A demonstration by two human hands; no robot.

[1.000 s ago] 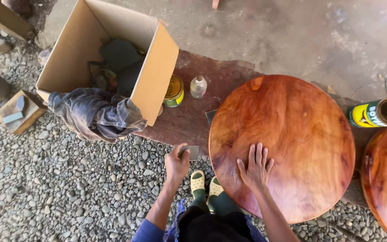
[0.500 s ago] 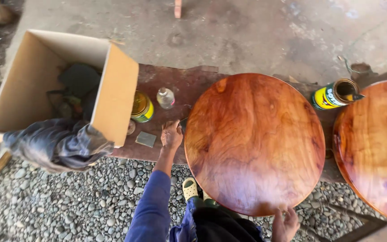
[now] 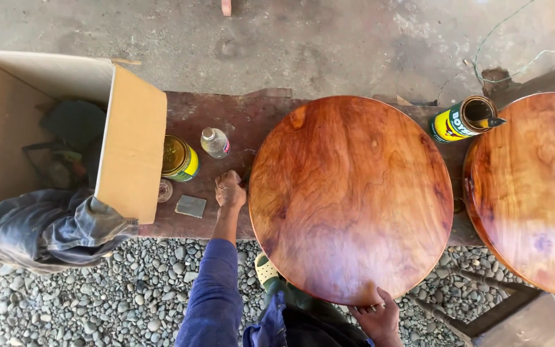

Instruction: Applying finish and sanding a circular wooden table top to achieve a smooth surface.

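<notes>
The round wooden top [image 3: 351,199] lies on the table [image 3: 226,115]. The left hand [image 3: 229,191], grip clenched, rests at its left edge; the right hand [image 3: 375,316] clasps its near rim, steadying it.

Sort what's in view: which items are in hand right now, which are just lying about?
In hand:
- round wooden tabletop, glossy red-brown
- left hand at its left edge
- right hand at its near rim

Lying about:
- second tabletop
- open can with a stick
- closed can
- small clear bottle
- grey square pad
- cardboard box
- grey cloth
</notes>
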